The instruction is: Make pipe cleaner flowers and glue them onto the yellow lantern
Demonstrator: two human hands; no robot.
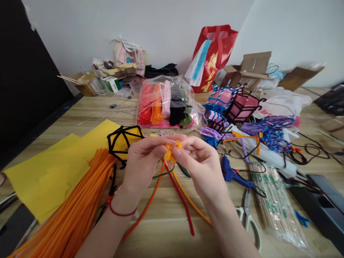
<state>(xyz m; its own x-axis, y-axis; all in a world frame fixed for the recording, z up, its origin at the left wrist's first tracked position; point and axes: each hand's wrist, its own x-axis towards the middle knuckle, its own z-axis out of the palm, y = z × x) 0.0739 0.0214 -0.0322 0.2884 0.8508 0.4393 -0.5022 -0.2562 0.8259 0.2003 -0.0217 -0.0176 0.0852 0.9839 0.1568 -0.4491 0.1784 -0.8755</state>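
Between my two hands is a small yellow pipe-cleaner flower (170,154) with rounded loops. My left hand (146,156) pinches it from the left, and the fingertips of my right hand (201,159) close on its right side. Both hands are raised over the table's middle, and the fingers partly cover the flower. Below it lie an orange pipe cleaner (150,204), a red one (185,204) and a yellow one (192,204). A short green pipe cleaner (163,174) crosses near their upper ends; whether it joins the flower I cannot tell.
To the left are a bundle of orange pipe cleaners (72,204), yellow sheets (40,175) and a black lantern frame (125,141). A bag of coloured pipe cleaners (166,104) lies behind. On the right are a blue glue gun (233,173), scissors (249,218) and bagged wooden sticks (276,200).
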